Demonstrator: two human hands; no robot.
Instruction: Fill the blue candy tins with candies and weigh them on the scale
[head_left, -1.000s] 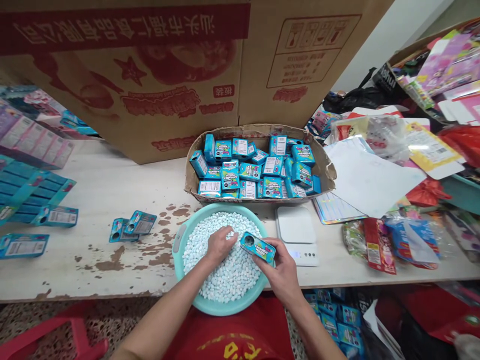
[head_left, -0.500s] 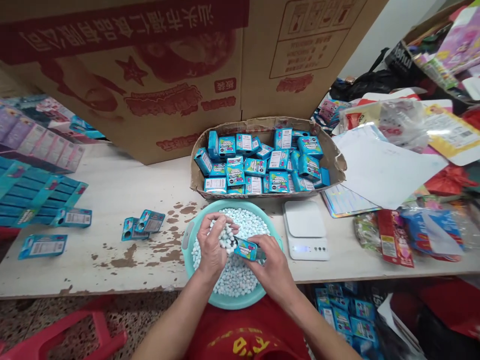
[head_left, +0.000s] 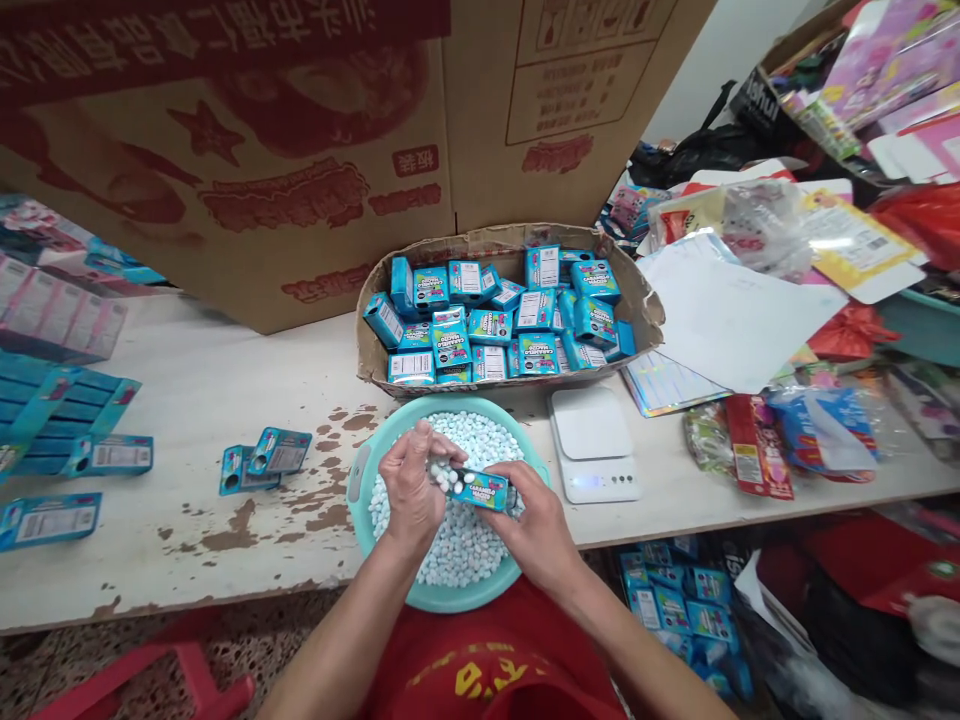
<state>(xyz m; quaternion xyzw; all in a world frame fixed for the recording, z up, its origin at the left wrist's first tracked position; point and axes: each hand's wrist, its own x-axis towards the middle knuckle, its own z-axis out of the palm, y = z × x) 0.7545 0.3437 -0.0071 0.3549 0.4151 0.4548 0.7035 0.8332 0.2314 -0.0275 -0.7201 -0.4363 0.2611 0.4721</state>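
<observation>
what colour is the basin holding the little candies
Pale teal basin, filled with white candies; the head view shows it clearly.

White scale (head_left: 594, 443) beside torn tray (head_left: 643, 310) of blue boxes (head_left: 491, 325).

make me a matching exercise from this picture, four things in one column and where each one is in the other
Things:
1. small blue box
2. white candies
3. white scale
4. filled blue boxes

Places:
a. in the torn cardboard tray
b. in the teal basin
c. held in the right hand
d. on the table, right of the basin

Pairs: 1-c, 2-b, 3-d, 4-a
</observation>
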